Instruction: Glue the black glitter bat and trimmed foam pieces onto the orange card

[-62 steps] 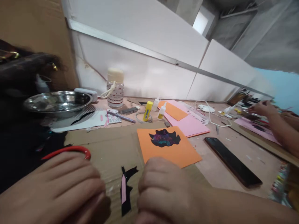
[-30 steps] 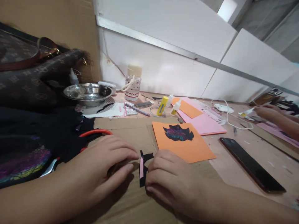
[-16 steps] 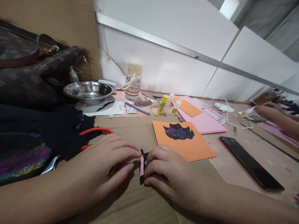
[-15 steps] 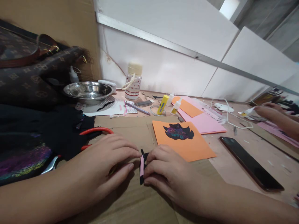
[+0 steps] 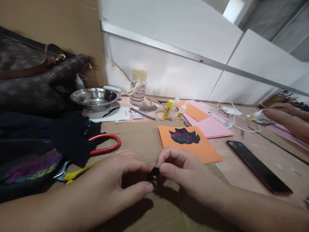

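A small black piece (image 5: pixel 154 172) is between my hands, just above the cardboard (image 5: pixel 135 132). My right hand (image 5: pixel 178 167) pinches its right side between thumb and fingertips. At its left side is my left hand (image 5: pixel 120 180), thumb and fingers curved around it and closed on its edge. Beyond my right hand lies an orange sheet (image 5: pixel 207 153) bearing a black cutout (image 5: pixel 184 136) with purple and blue glitter. Red-handled pliers (image 5: pixel 118 141) lie behind my left hand, partly under black fabric.
Black fabric (image 5: pixel 26 135) and a brown bag (image 5: pixel 29 80) fill the left. Behind stand a metal bowl (image 5: pixel 94 96), a jar (image 5: pixel 138 87) and a glue stick (image 5: pixel 168 109). A phone (image 5: pixel 258 166) lies right; another person's hands (image 5: pixel 277 114) are at far right.
The black piece has been lifted and turned, and its pink strip no longer shows. My right hand has changed its hold. More of the pliers' red and yellow handles is visible.
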A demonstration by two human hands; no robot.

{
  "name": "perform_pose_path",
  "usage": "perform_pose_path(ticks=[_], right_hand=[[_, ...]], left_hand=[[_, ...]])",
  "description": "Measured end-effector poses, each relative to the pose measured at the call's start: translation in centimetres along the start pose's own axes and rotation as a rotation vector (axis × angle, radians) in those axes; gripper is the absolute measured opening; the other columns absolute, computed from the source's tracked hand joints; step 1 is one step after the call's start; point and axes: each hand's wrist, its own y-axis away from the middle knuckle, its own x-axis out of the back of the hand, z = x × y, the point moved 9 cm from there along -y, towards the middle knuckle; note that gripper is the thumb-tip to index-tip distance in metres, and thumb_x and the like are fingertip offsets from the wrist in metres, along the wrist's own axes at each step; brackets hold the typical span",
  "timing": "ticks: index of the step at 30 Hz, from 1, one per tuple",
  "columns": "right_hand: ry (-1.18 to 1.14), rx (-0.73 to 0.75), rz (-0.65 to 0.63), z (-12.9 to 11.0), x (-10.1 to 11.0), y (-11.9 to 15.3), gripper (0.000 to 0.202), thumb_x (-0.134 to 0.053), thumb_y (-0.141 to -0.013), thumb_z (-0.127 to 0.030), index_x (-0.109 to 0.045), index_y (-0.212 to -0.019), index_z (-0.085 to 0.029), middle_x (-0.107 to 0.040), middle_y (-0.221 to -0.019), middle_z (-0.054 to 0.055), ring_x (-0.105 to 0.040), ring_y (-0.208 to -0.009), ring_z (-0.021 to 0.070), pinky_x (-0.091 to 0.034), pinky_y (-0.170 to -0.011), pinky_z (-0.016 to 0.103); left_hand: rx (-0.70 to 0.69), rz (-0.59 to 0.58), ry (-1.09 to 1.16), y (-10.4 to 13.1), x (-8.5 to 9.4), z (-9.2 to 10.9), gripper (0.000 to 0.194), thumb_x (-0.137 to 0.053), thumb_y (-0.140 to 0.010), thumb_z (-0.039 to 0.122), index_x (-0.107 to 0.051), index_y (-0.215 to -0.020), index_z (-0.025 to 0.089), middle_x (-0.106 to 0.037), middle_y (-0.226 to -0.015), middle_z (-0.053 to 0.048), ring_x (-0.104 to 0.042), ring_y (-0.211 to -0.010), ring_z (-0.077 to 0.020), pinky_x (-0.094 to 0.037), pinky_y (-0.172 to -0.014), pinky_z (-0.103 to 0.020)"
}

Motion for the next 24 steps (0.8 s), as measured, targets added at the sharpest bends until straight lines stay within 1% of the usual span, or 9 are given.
perform_pose_path(ticks=[3,5,7,10,12,14,16,21,24], right_hand=[[-0.021,0.037,0.035,0.2,0.5,-0.2,0.063,-0.094,-0.08,-0.076,-0.068,-0.09,-0.02,-0.066,-0.081,-0.002,-0.059,-0.075,0.0145,-0.047,-0.073,0.028],[-0.036,0.098,0.033,0.0,0.7,-0.3,0.061,-0.086,-0.088,-0.079,-0.071,-0.095,-0.02,-0.068,-0.082,-0.002,-0.061,-0.077,0.0154,-0.047,-0.075,0.03],[-0.046,0.136,0.017,-0.2,0.5,-0.3,0.064,-0.08,-0.091,-0.083,-0.073,-0.101,-0.02,-0.069,-0.083,-0.001,-0.062,-0.08,0.0164,-0.049,-0.079,0.031],[-0.061,0.1,-0.013,-0.2,-0.2,-0.4,0.07,-0.092,-0.077,-0.082,-0.072,-0.104,-0.021,-0.071,-0.087,-0.001,-0.065,-0.082,0.0164,-0.053,-0.081,0.032],[-0.075,0.061,-0.024,-0.2,-0.8,-0.4,0.071,-0.104,-0.065,-0.074,-0.071,-0.1,-0.021,-0.073,-0.09,-0.001,-0.067,-0.082,0.0163,-0.055,-0.08,0.032],[-0.061,0.031,0.003,-0.1,-0.9,-0.4,0.065,-0.109,-0.062,-0.064,-0.07,-0.092,-0.021,-0.073,-0.087,-0.002,-0.067,-0.079,0.0156,-0.054,-0.076,0.03],[-0.033,0.003,0.047,0.1,-0.5,-0.4,0.058,-0.108,-0.065,-0.06,-0.07,-0.085,-0.02,-0.071,-0.078,-0.004,-0.064,-0.073,0.0144,-0.052,-0.07,0.027],[-0.042,-0.003,0.076,0.4,0.1,-0.5,0.056,-0.104,-0.07,-0.063,-0.07,-0.079,-0.02,-0.072,-0.074,-0.003,-0.064,-0.07,0.014,-0.053,-0.072,0.028],[-0.067,0.014,0.078,0.4,0.2,-0.6,0.054,-0.105,-0.07,-0.061,-0.071,-0.079,-0.02,-0.072,-0.073,-0.004,-0.065,-0.069,0.0137,-0.053,-0.071,0.027]], left_hand=[[0.137,-0.029,0.055,-0.3,0.0,-1.1,0.031,-0.062,-0.095,0.048,-0.082,-0.083,0.028,-0.081,-0.088,0.001,-0.075,-0.083,-0.0193,-0.055,-0.074,-0.025],[0.184,-0.02,0.111,-0.4,0.2,-1.4,0.034,-0.061,-0.094,0.051,-0.08,-0.079,0.027,-0.079,-0.081,0.001,-0.072,-0.077,-0.0189,-0.054,-0.07,-0.024],[0.214,-0.004,0.149,-0.3,0.3,-1.5,0.035,-0.062,-0.092,0.052,-0.078,-0.074,0.027,-0.074,-0.072,0.002,-0.067,-0.069,-0.0178,-0.051,-0.064,-0.024],[0.276,0.004,0.147,-0.1,0.2,-1.7,0.035,-0.063,-0.089,0.054,-0.076,-0.073,0.026,-0.072,-0.07,0.002,-0.063,-0.066,-0.0177,-0.047,-0.06,-0.024],[0.31,-0.011,0.138,0.1,-0.1,-1.9,0.035,-0.064,-0.088,0.055,-0.076,-0.074,0.026,-0.073,-0.072,0.001,-0.064,-0.068,-0.0183,-0.046,-0.06,-0.024],[0.278,-0.008,0.114,0.0,-0.1,-1.5,0.034,-0.065,-0.089,0.054,-0.077,-0.074,0.026,-0.074,-0.074,0.001,-0.067,-0.07,-0.0187,-0.047,-0.061,-0.023],[0.206,0.01,0.075,-0.1,0.1,-0.9,0.036,-0.064,-0.092,0.054,-0.075,-0.072,0.026,-0.074,-0.072,0.001,-0.067,-0.068,-0.0184,-0.047,-0.06,-0.024],[0.155,0.046,0.101,0.1,0.7,-0.5,0.057,-0.047,-0.104,0.067,-0.076,-0.076,0.026,-0.074,-0.071,0.0,-0.067,-0.065,-0.018,-0.052,-0.062,-0.024],[0.15,0.021,0.091,0.0,0.4,-0.6,0.052,-0.052,-0.102,0.066,-0.075,-0.076,0.027,-0.073,-0.073,0.001,-0.067,-0.067,-0.0176,-0.052,-0.063,-0.024]])
